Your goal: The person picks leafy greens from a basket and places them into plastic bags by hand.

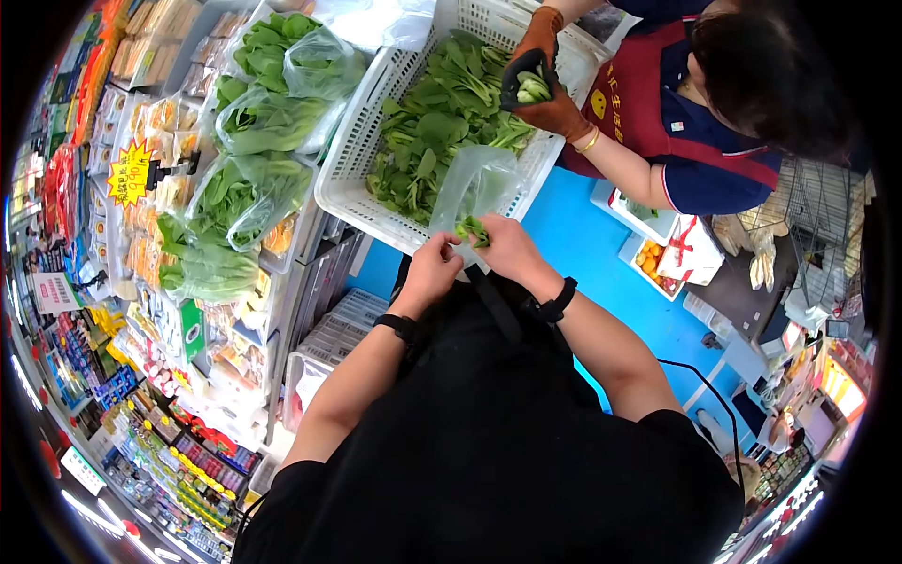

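A clear plastic bag [474, 183] hangs over the near edge of a white crate [352, 202], in front of my body. My left hand [434, 275] pinches the near end of this bag, fingers closed. Beside it, my right hand [510, 252] is closed around a small bunch of leafy greens [473, 231] at the bag's near end. Whether the bunch is inside the plastic there, I cannot tell. Loose leafy greens [437, 122] fill much of the crate just beyond my hands.
Across the crate, a co-worker's gloved hands [550, 99] hold a bunch of greens [534, 86]. Bagged greens [272, 122] line the shelf on the left, near a yellow price sign [130, 174]. A box of orange fruit [650, 258] stands on the blue floor [620, 315] at right.
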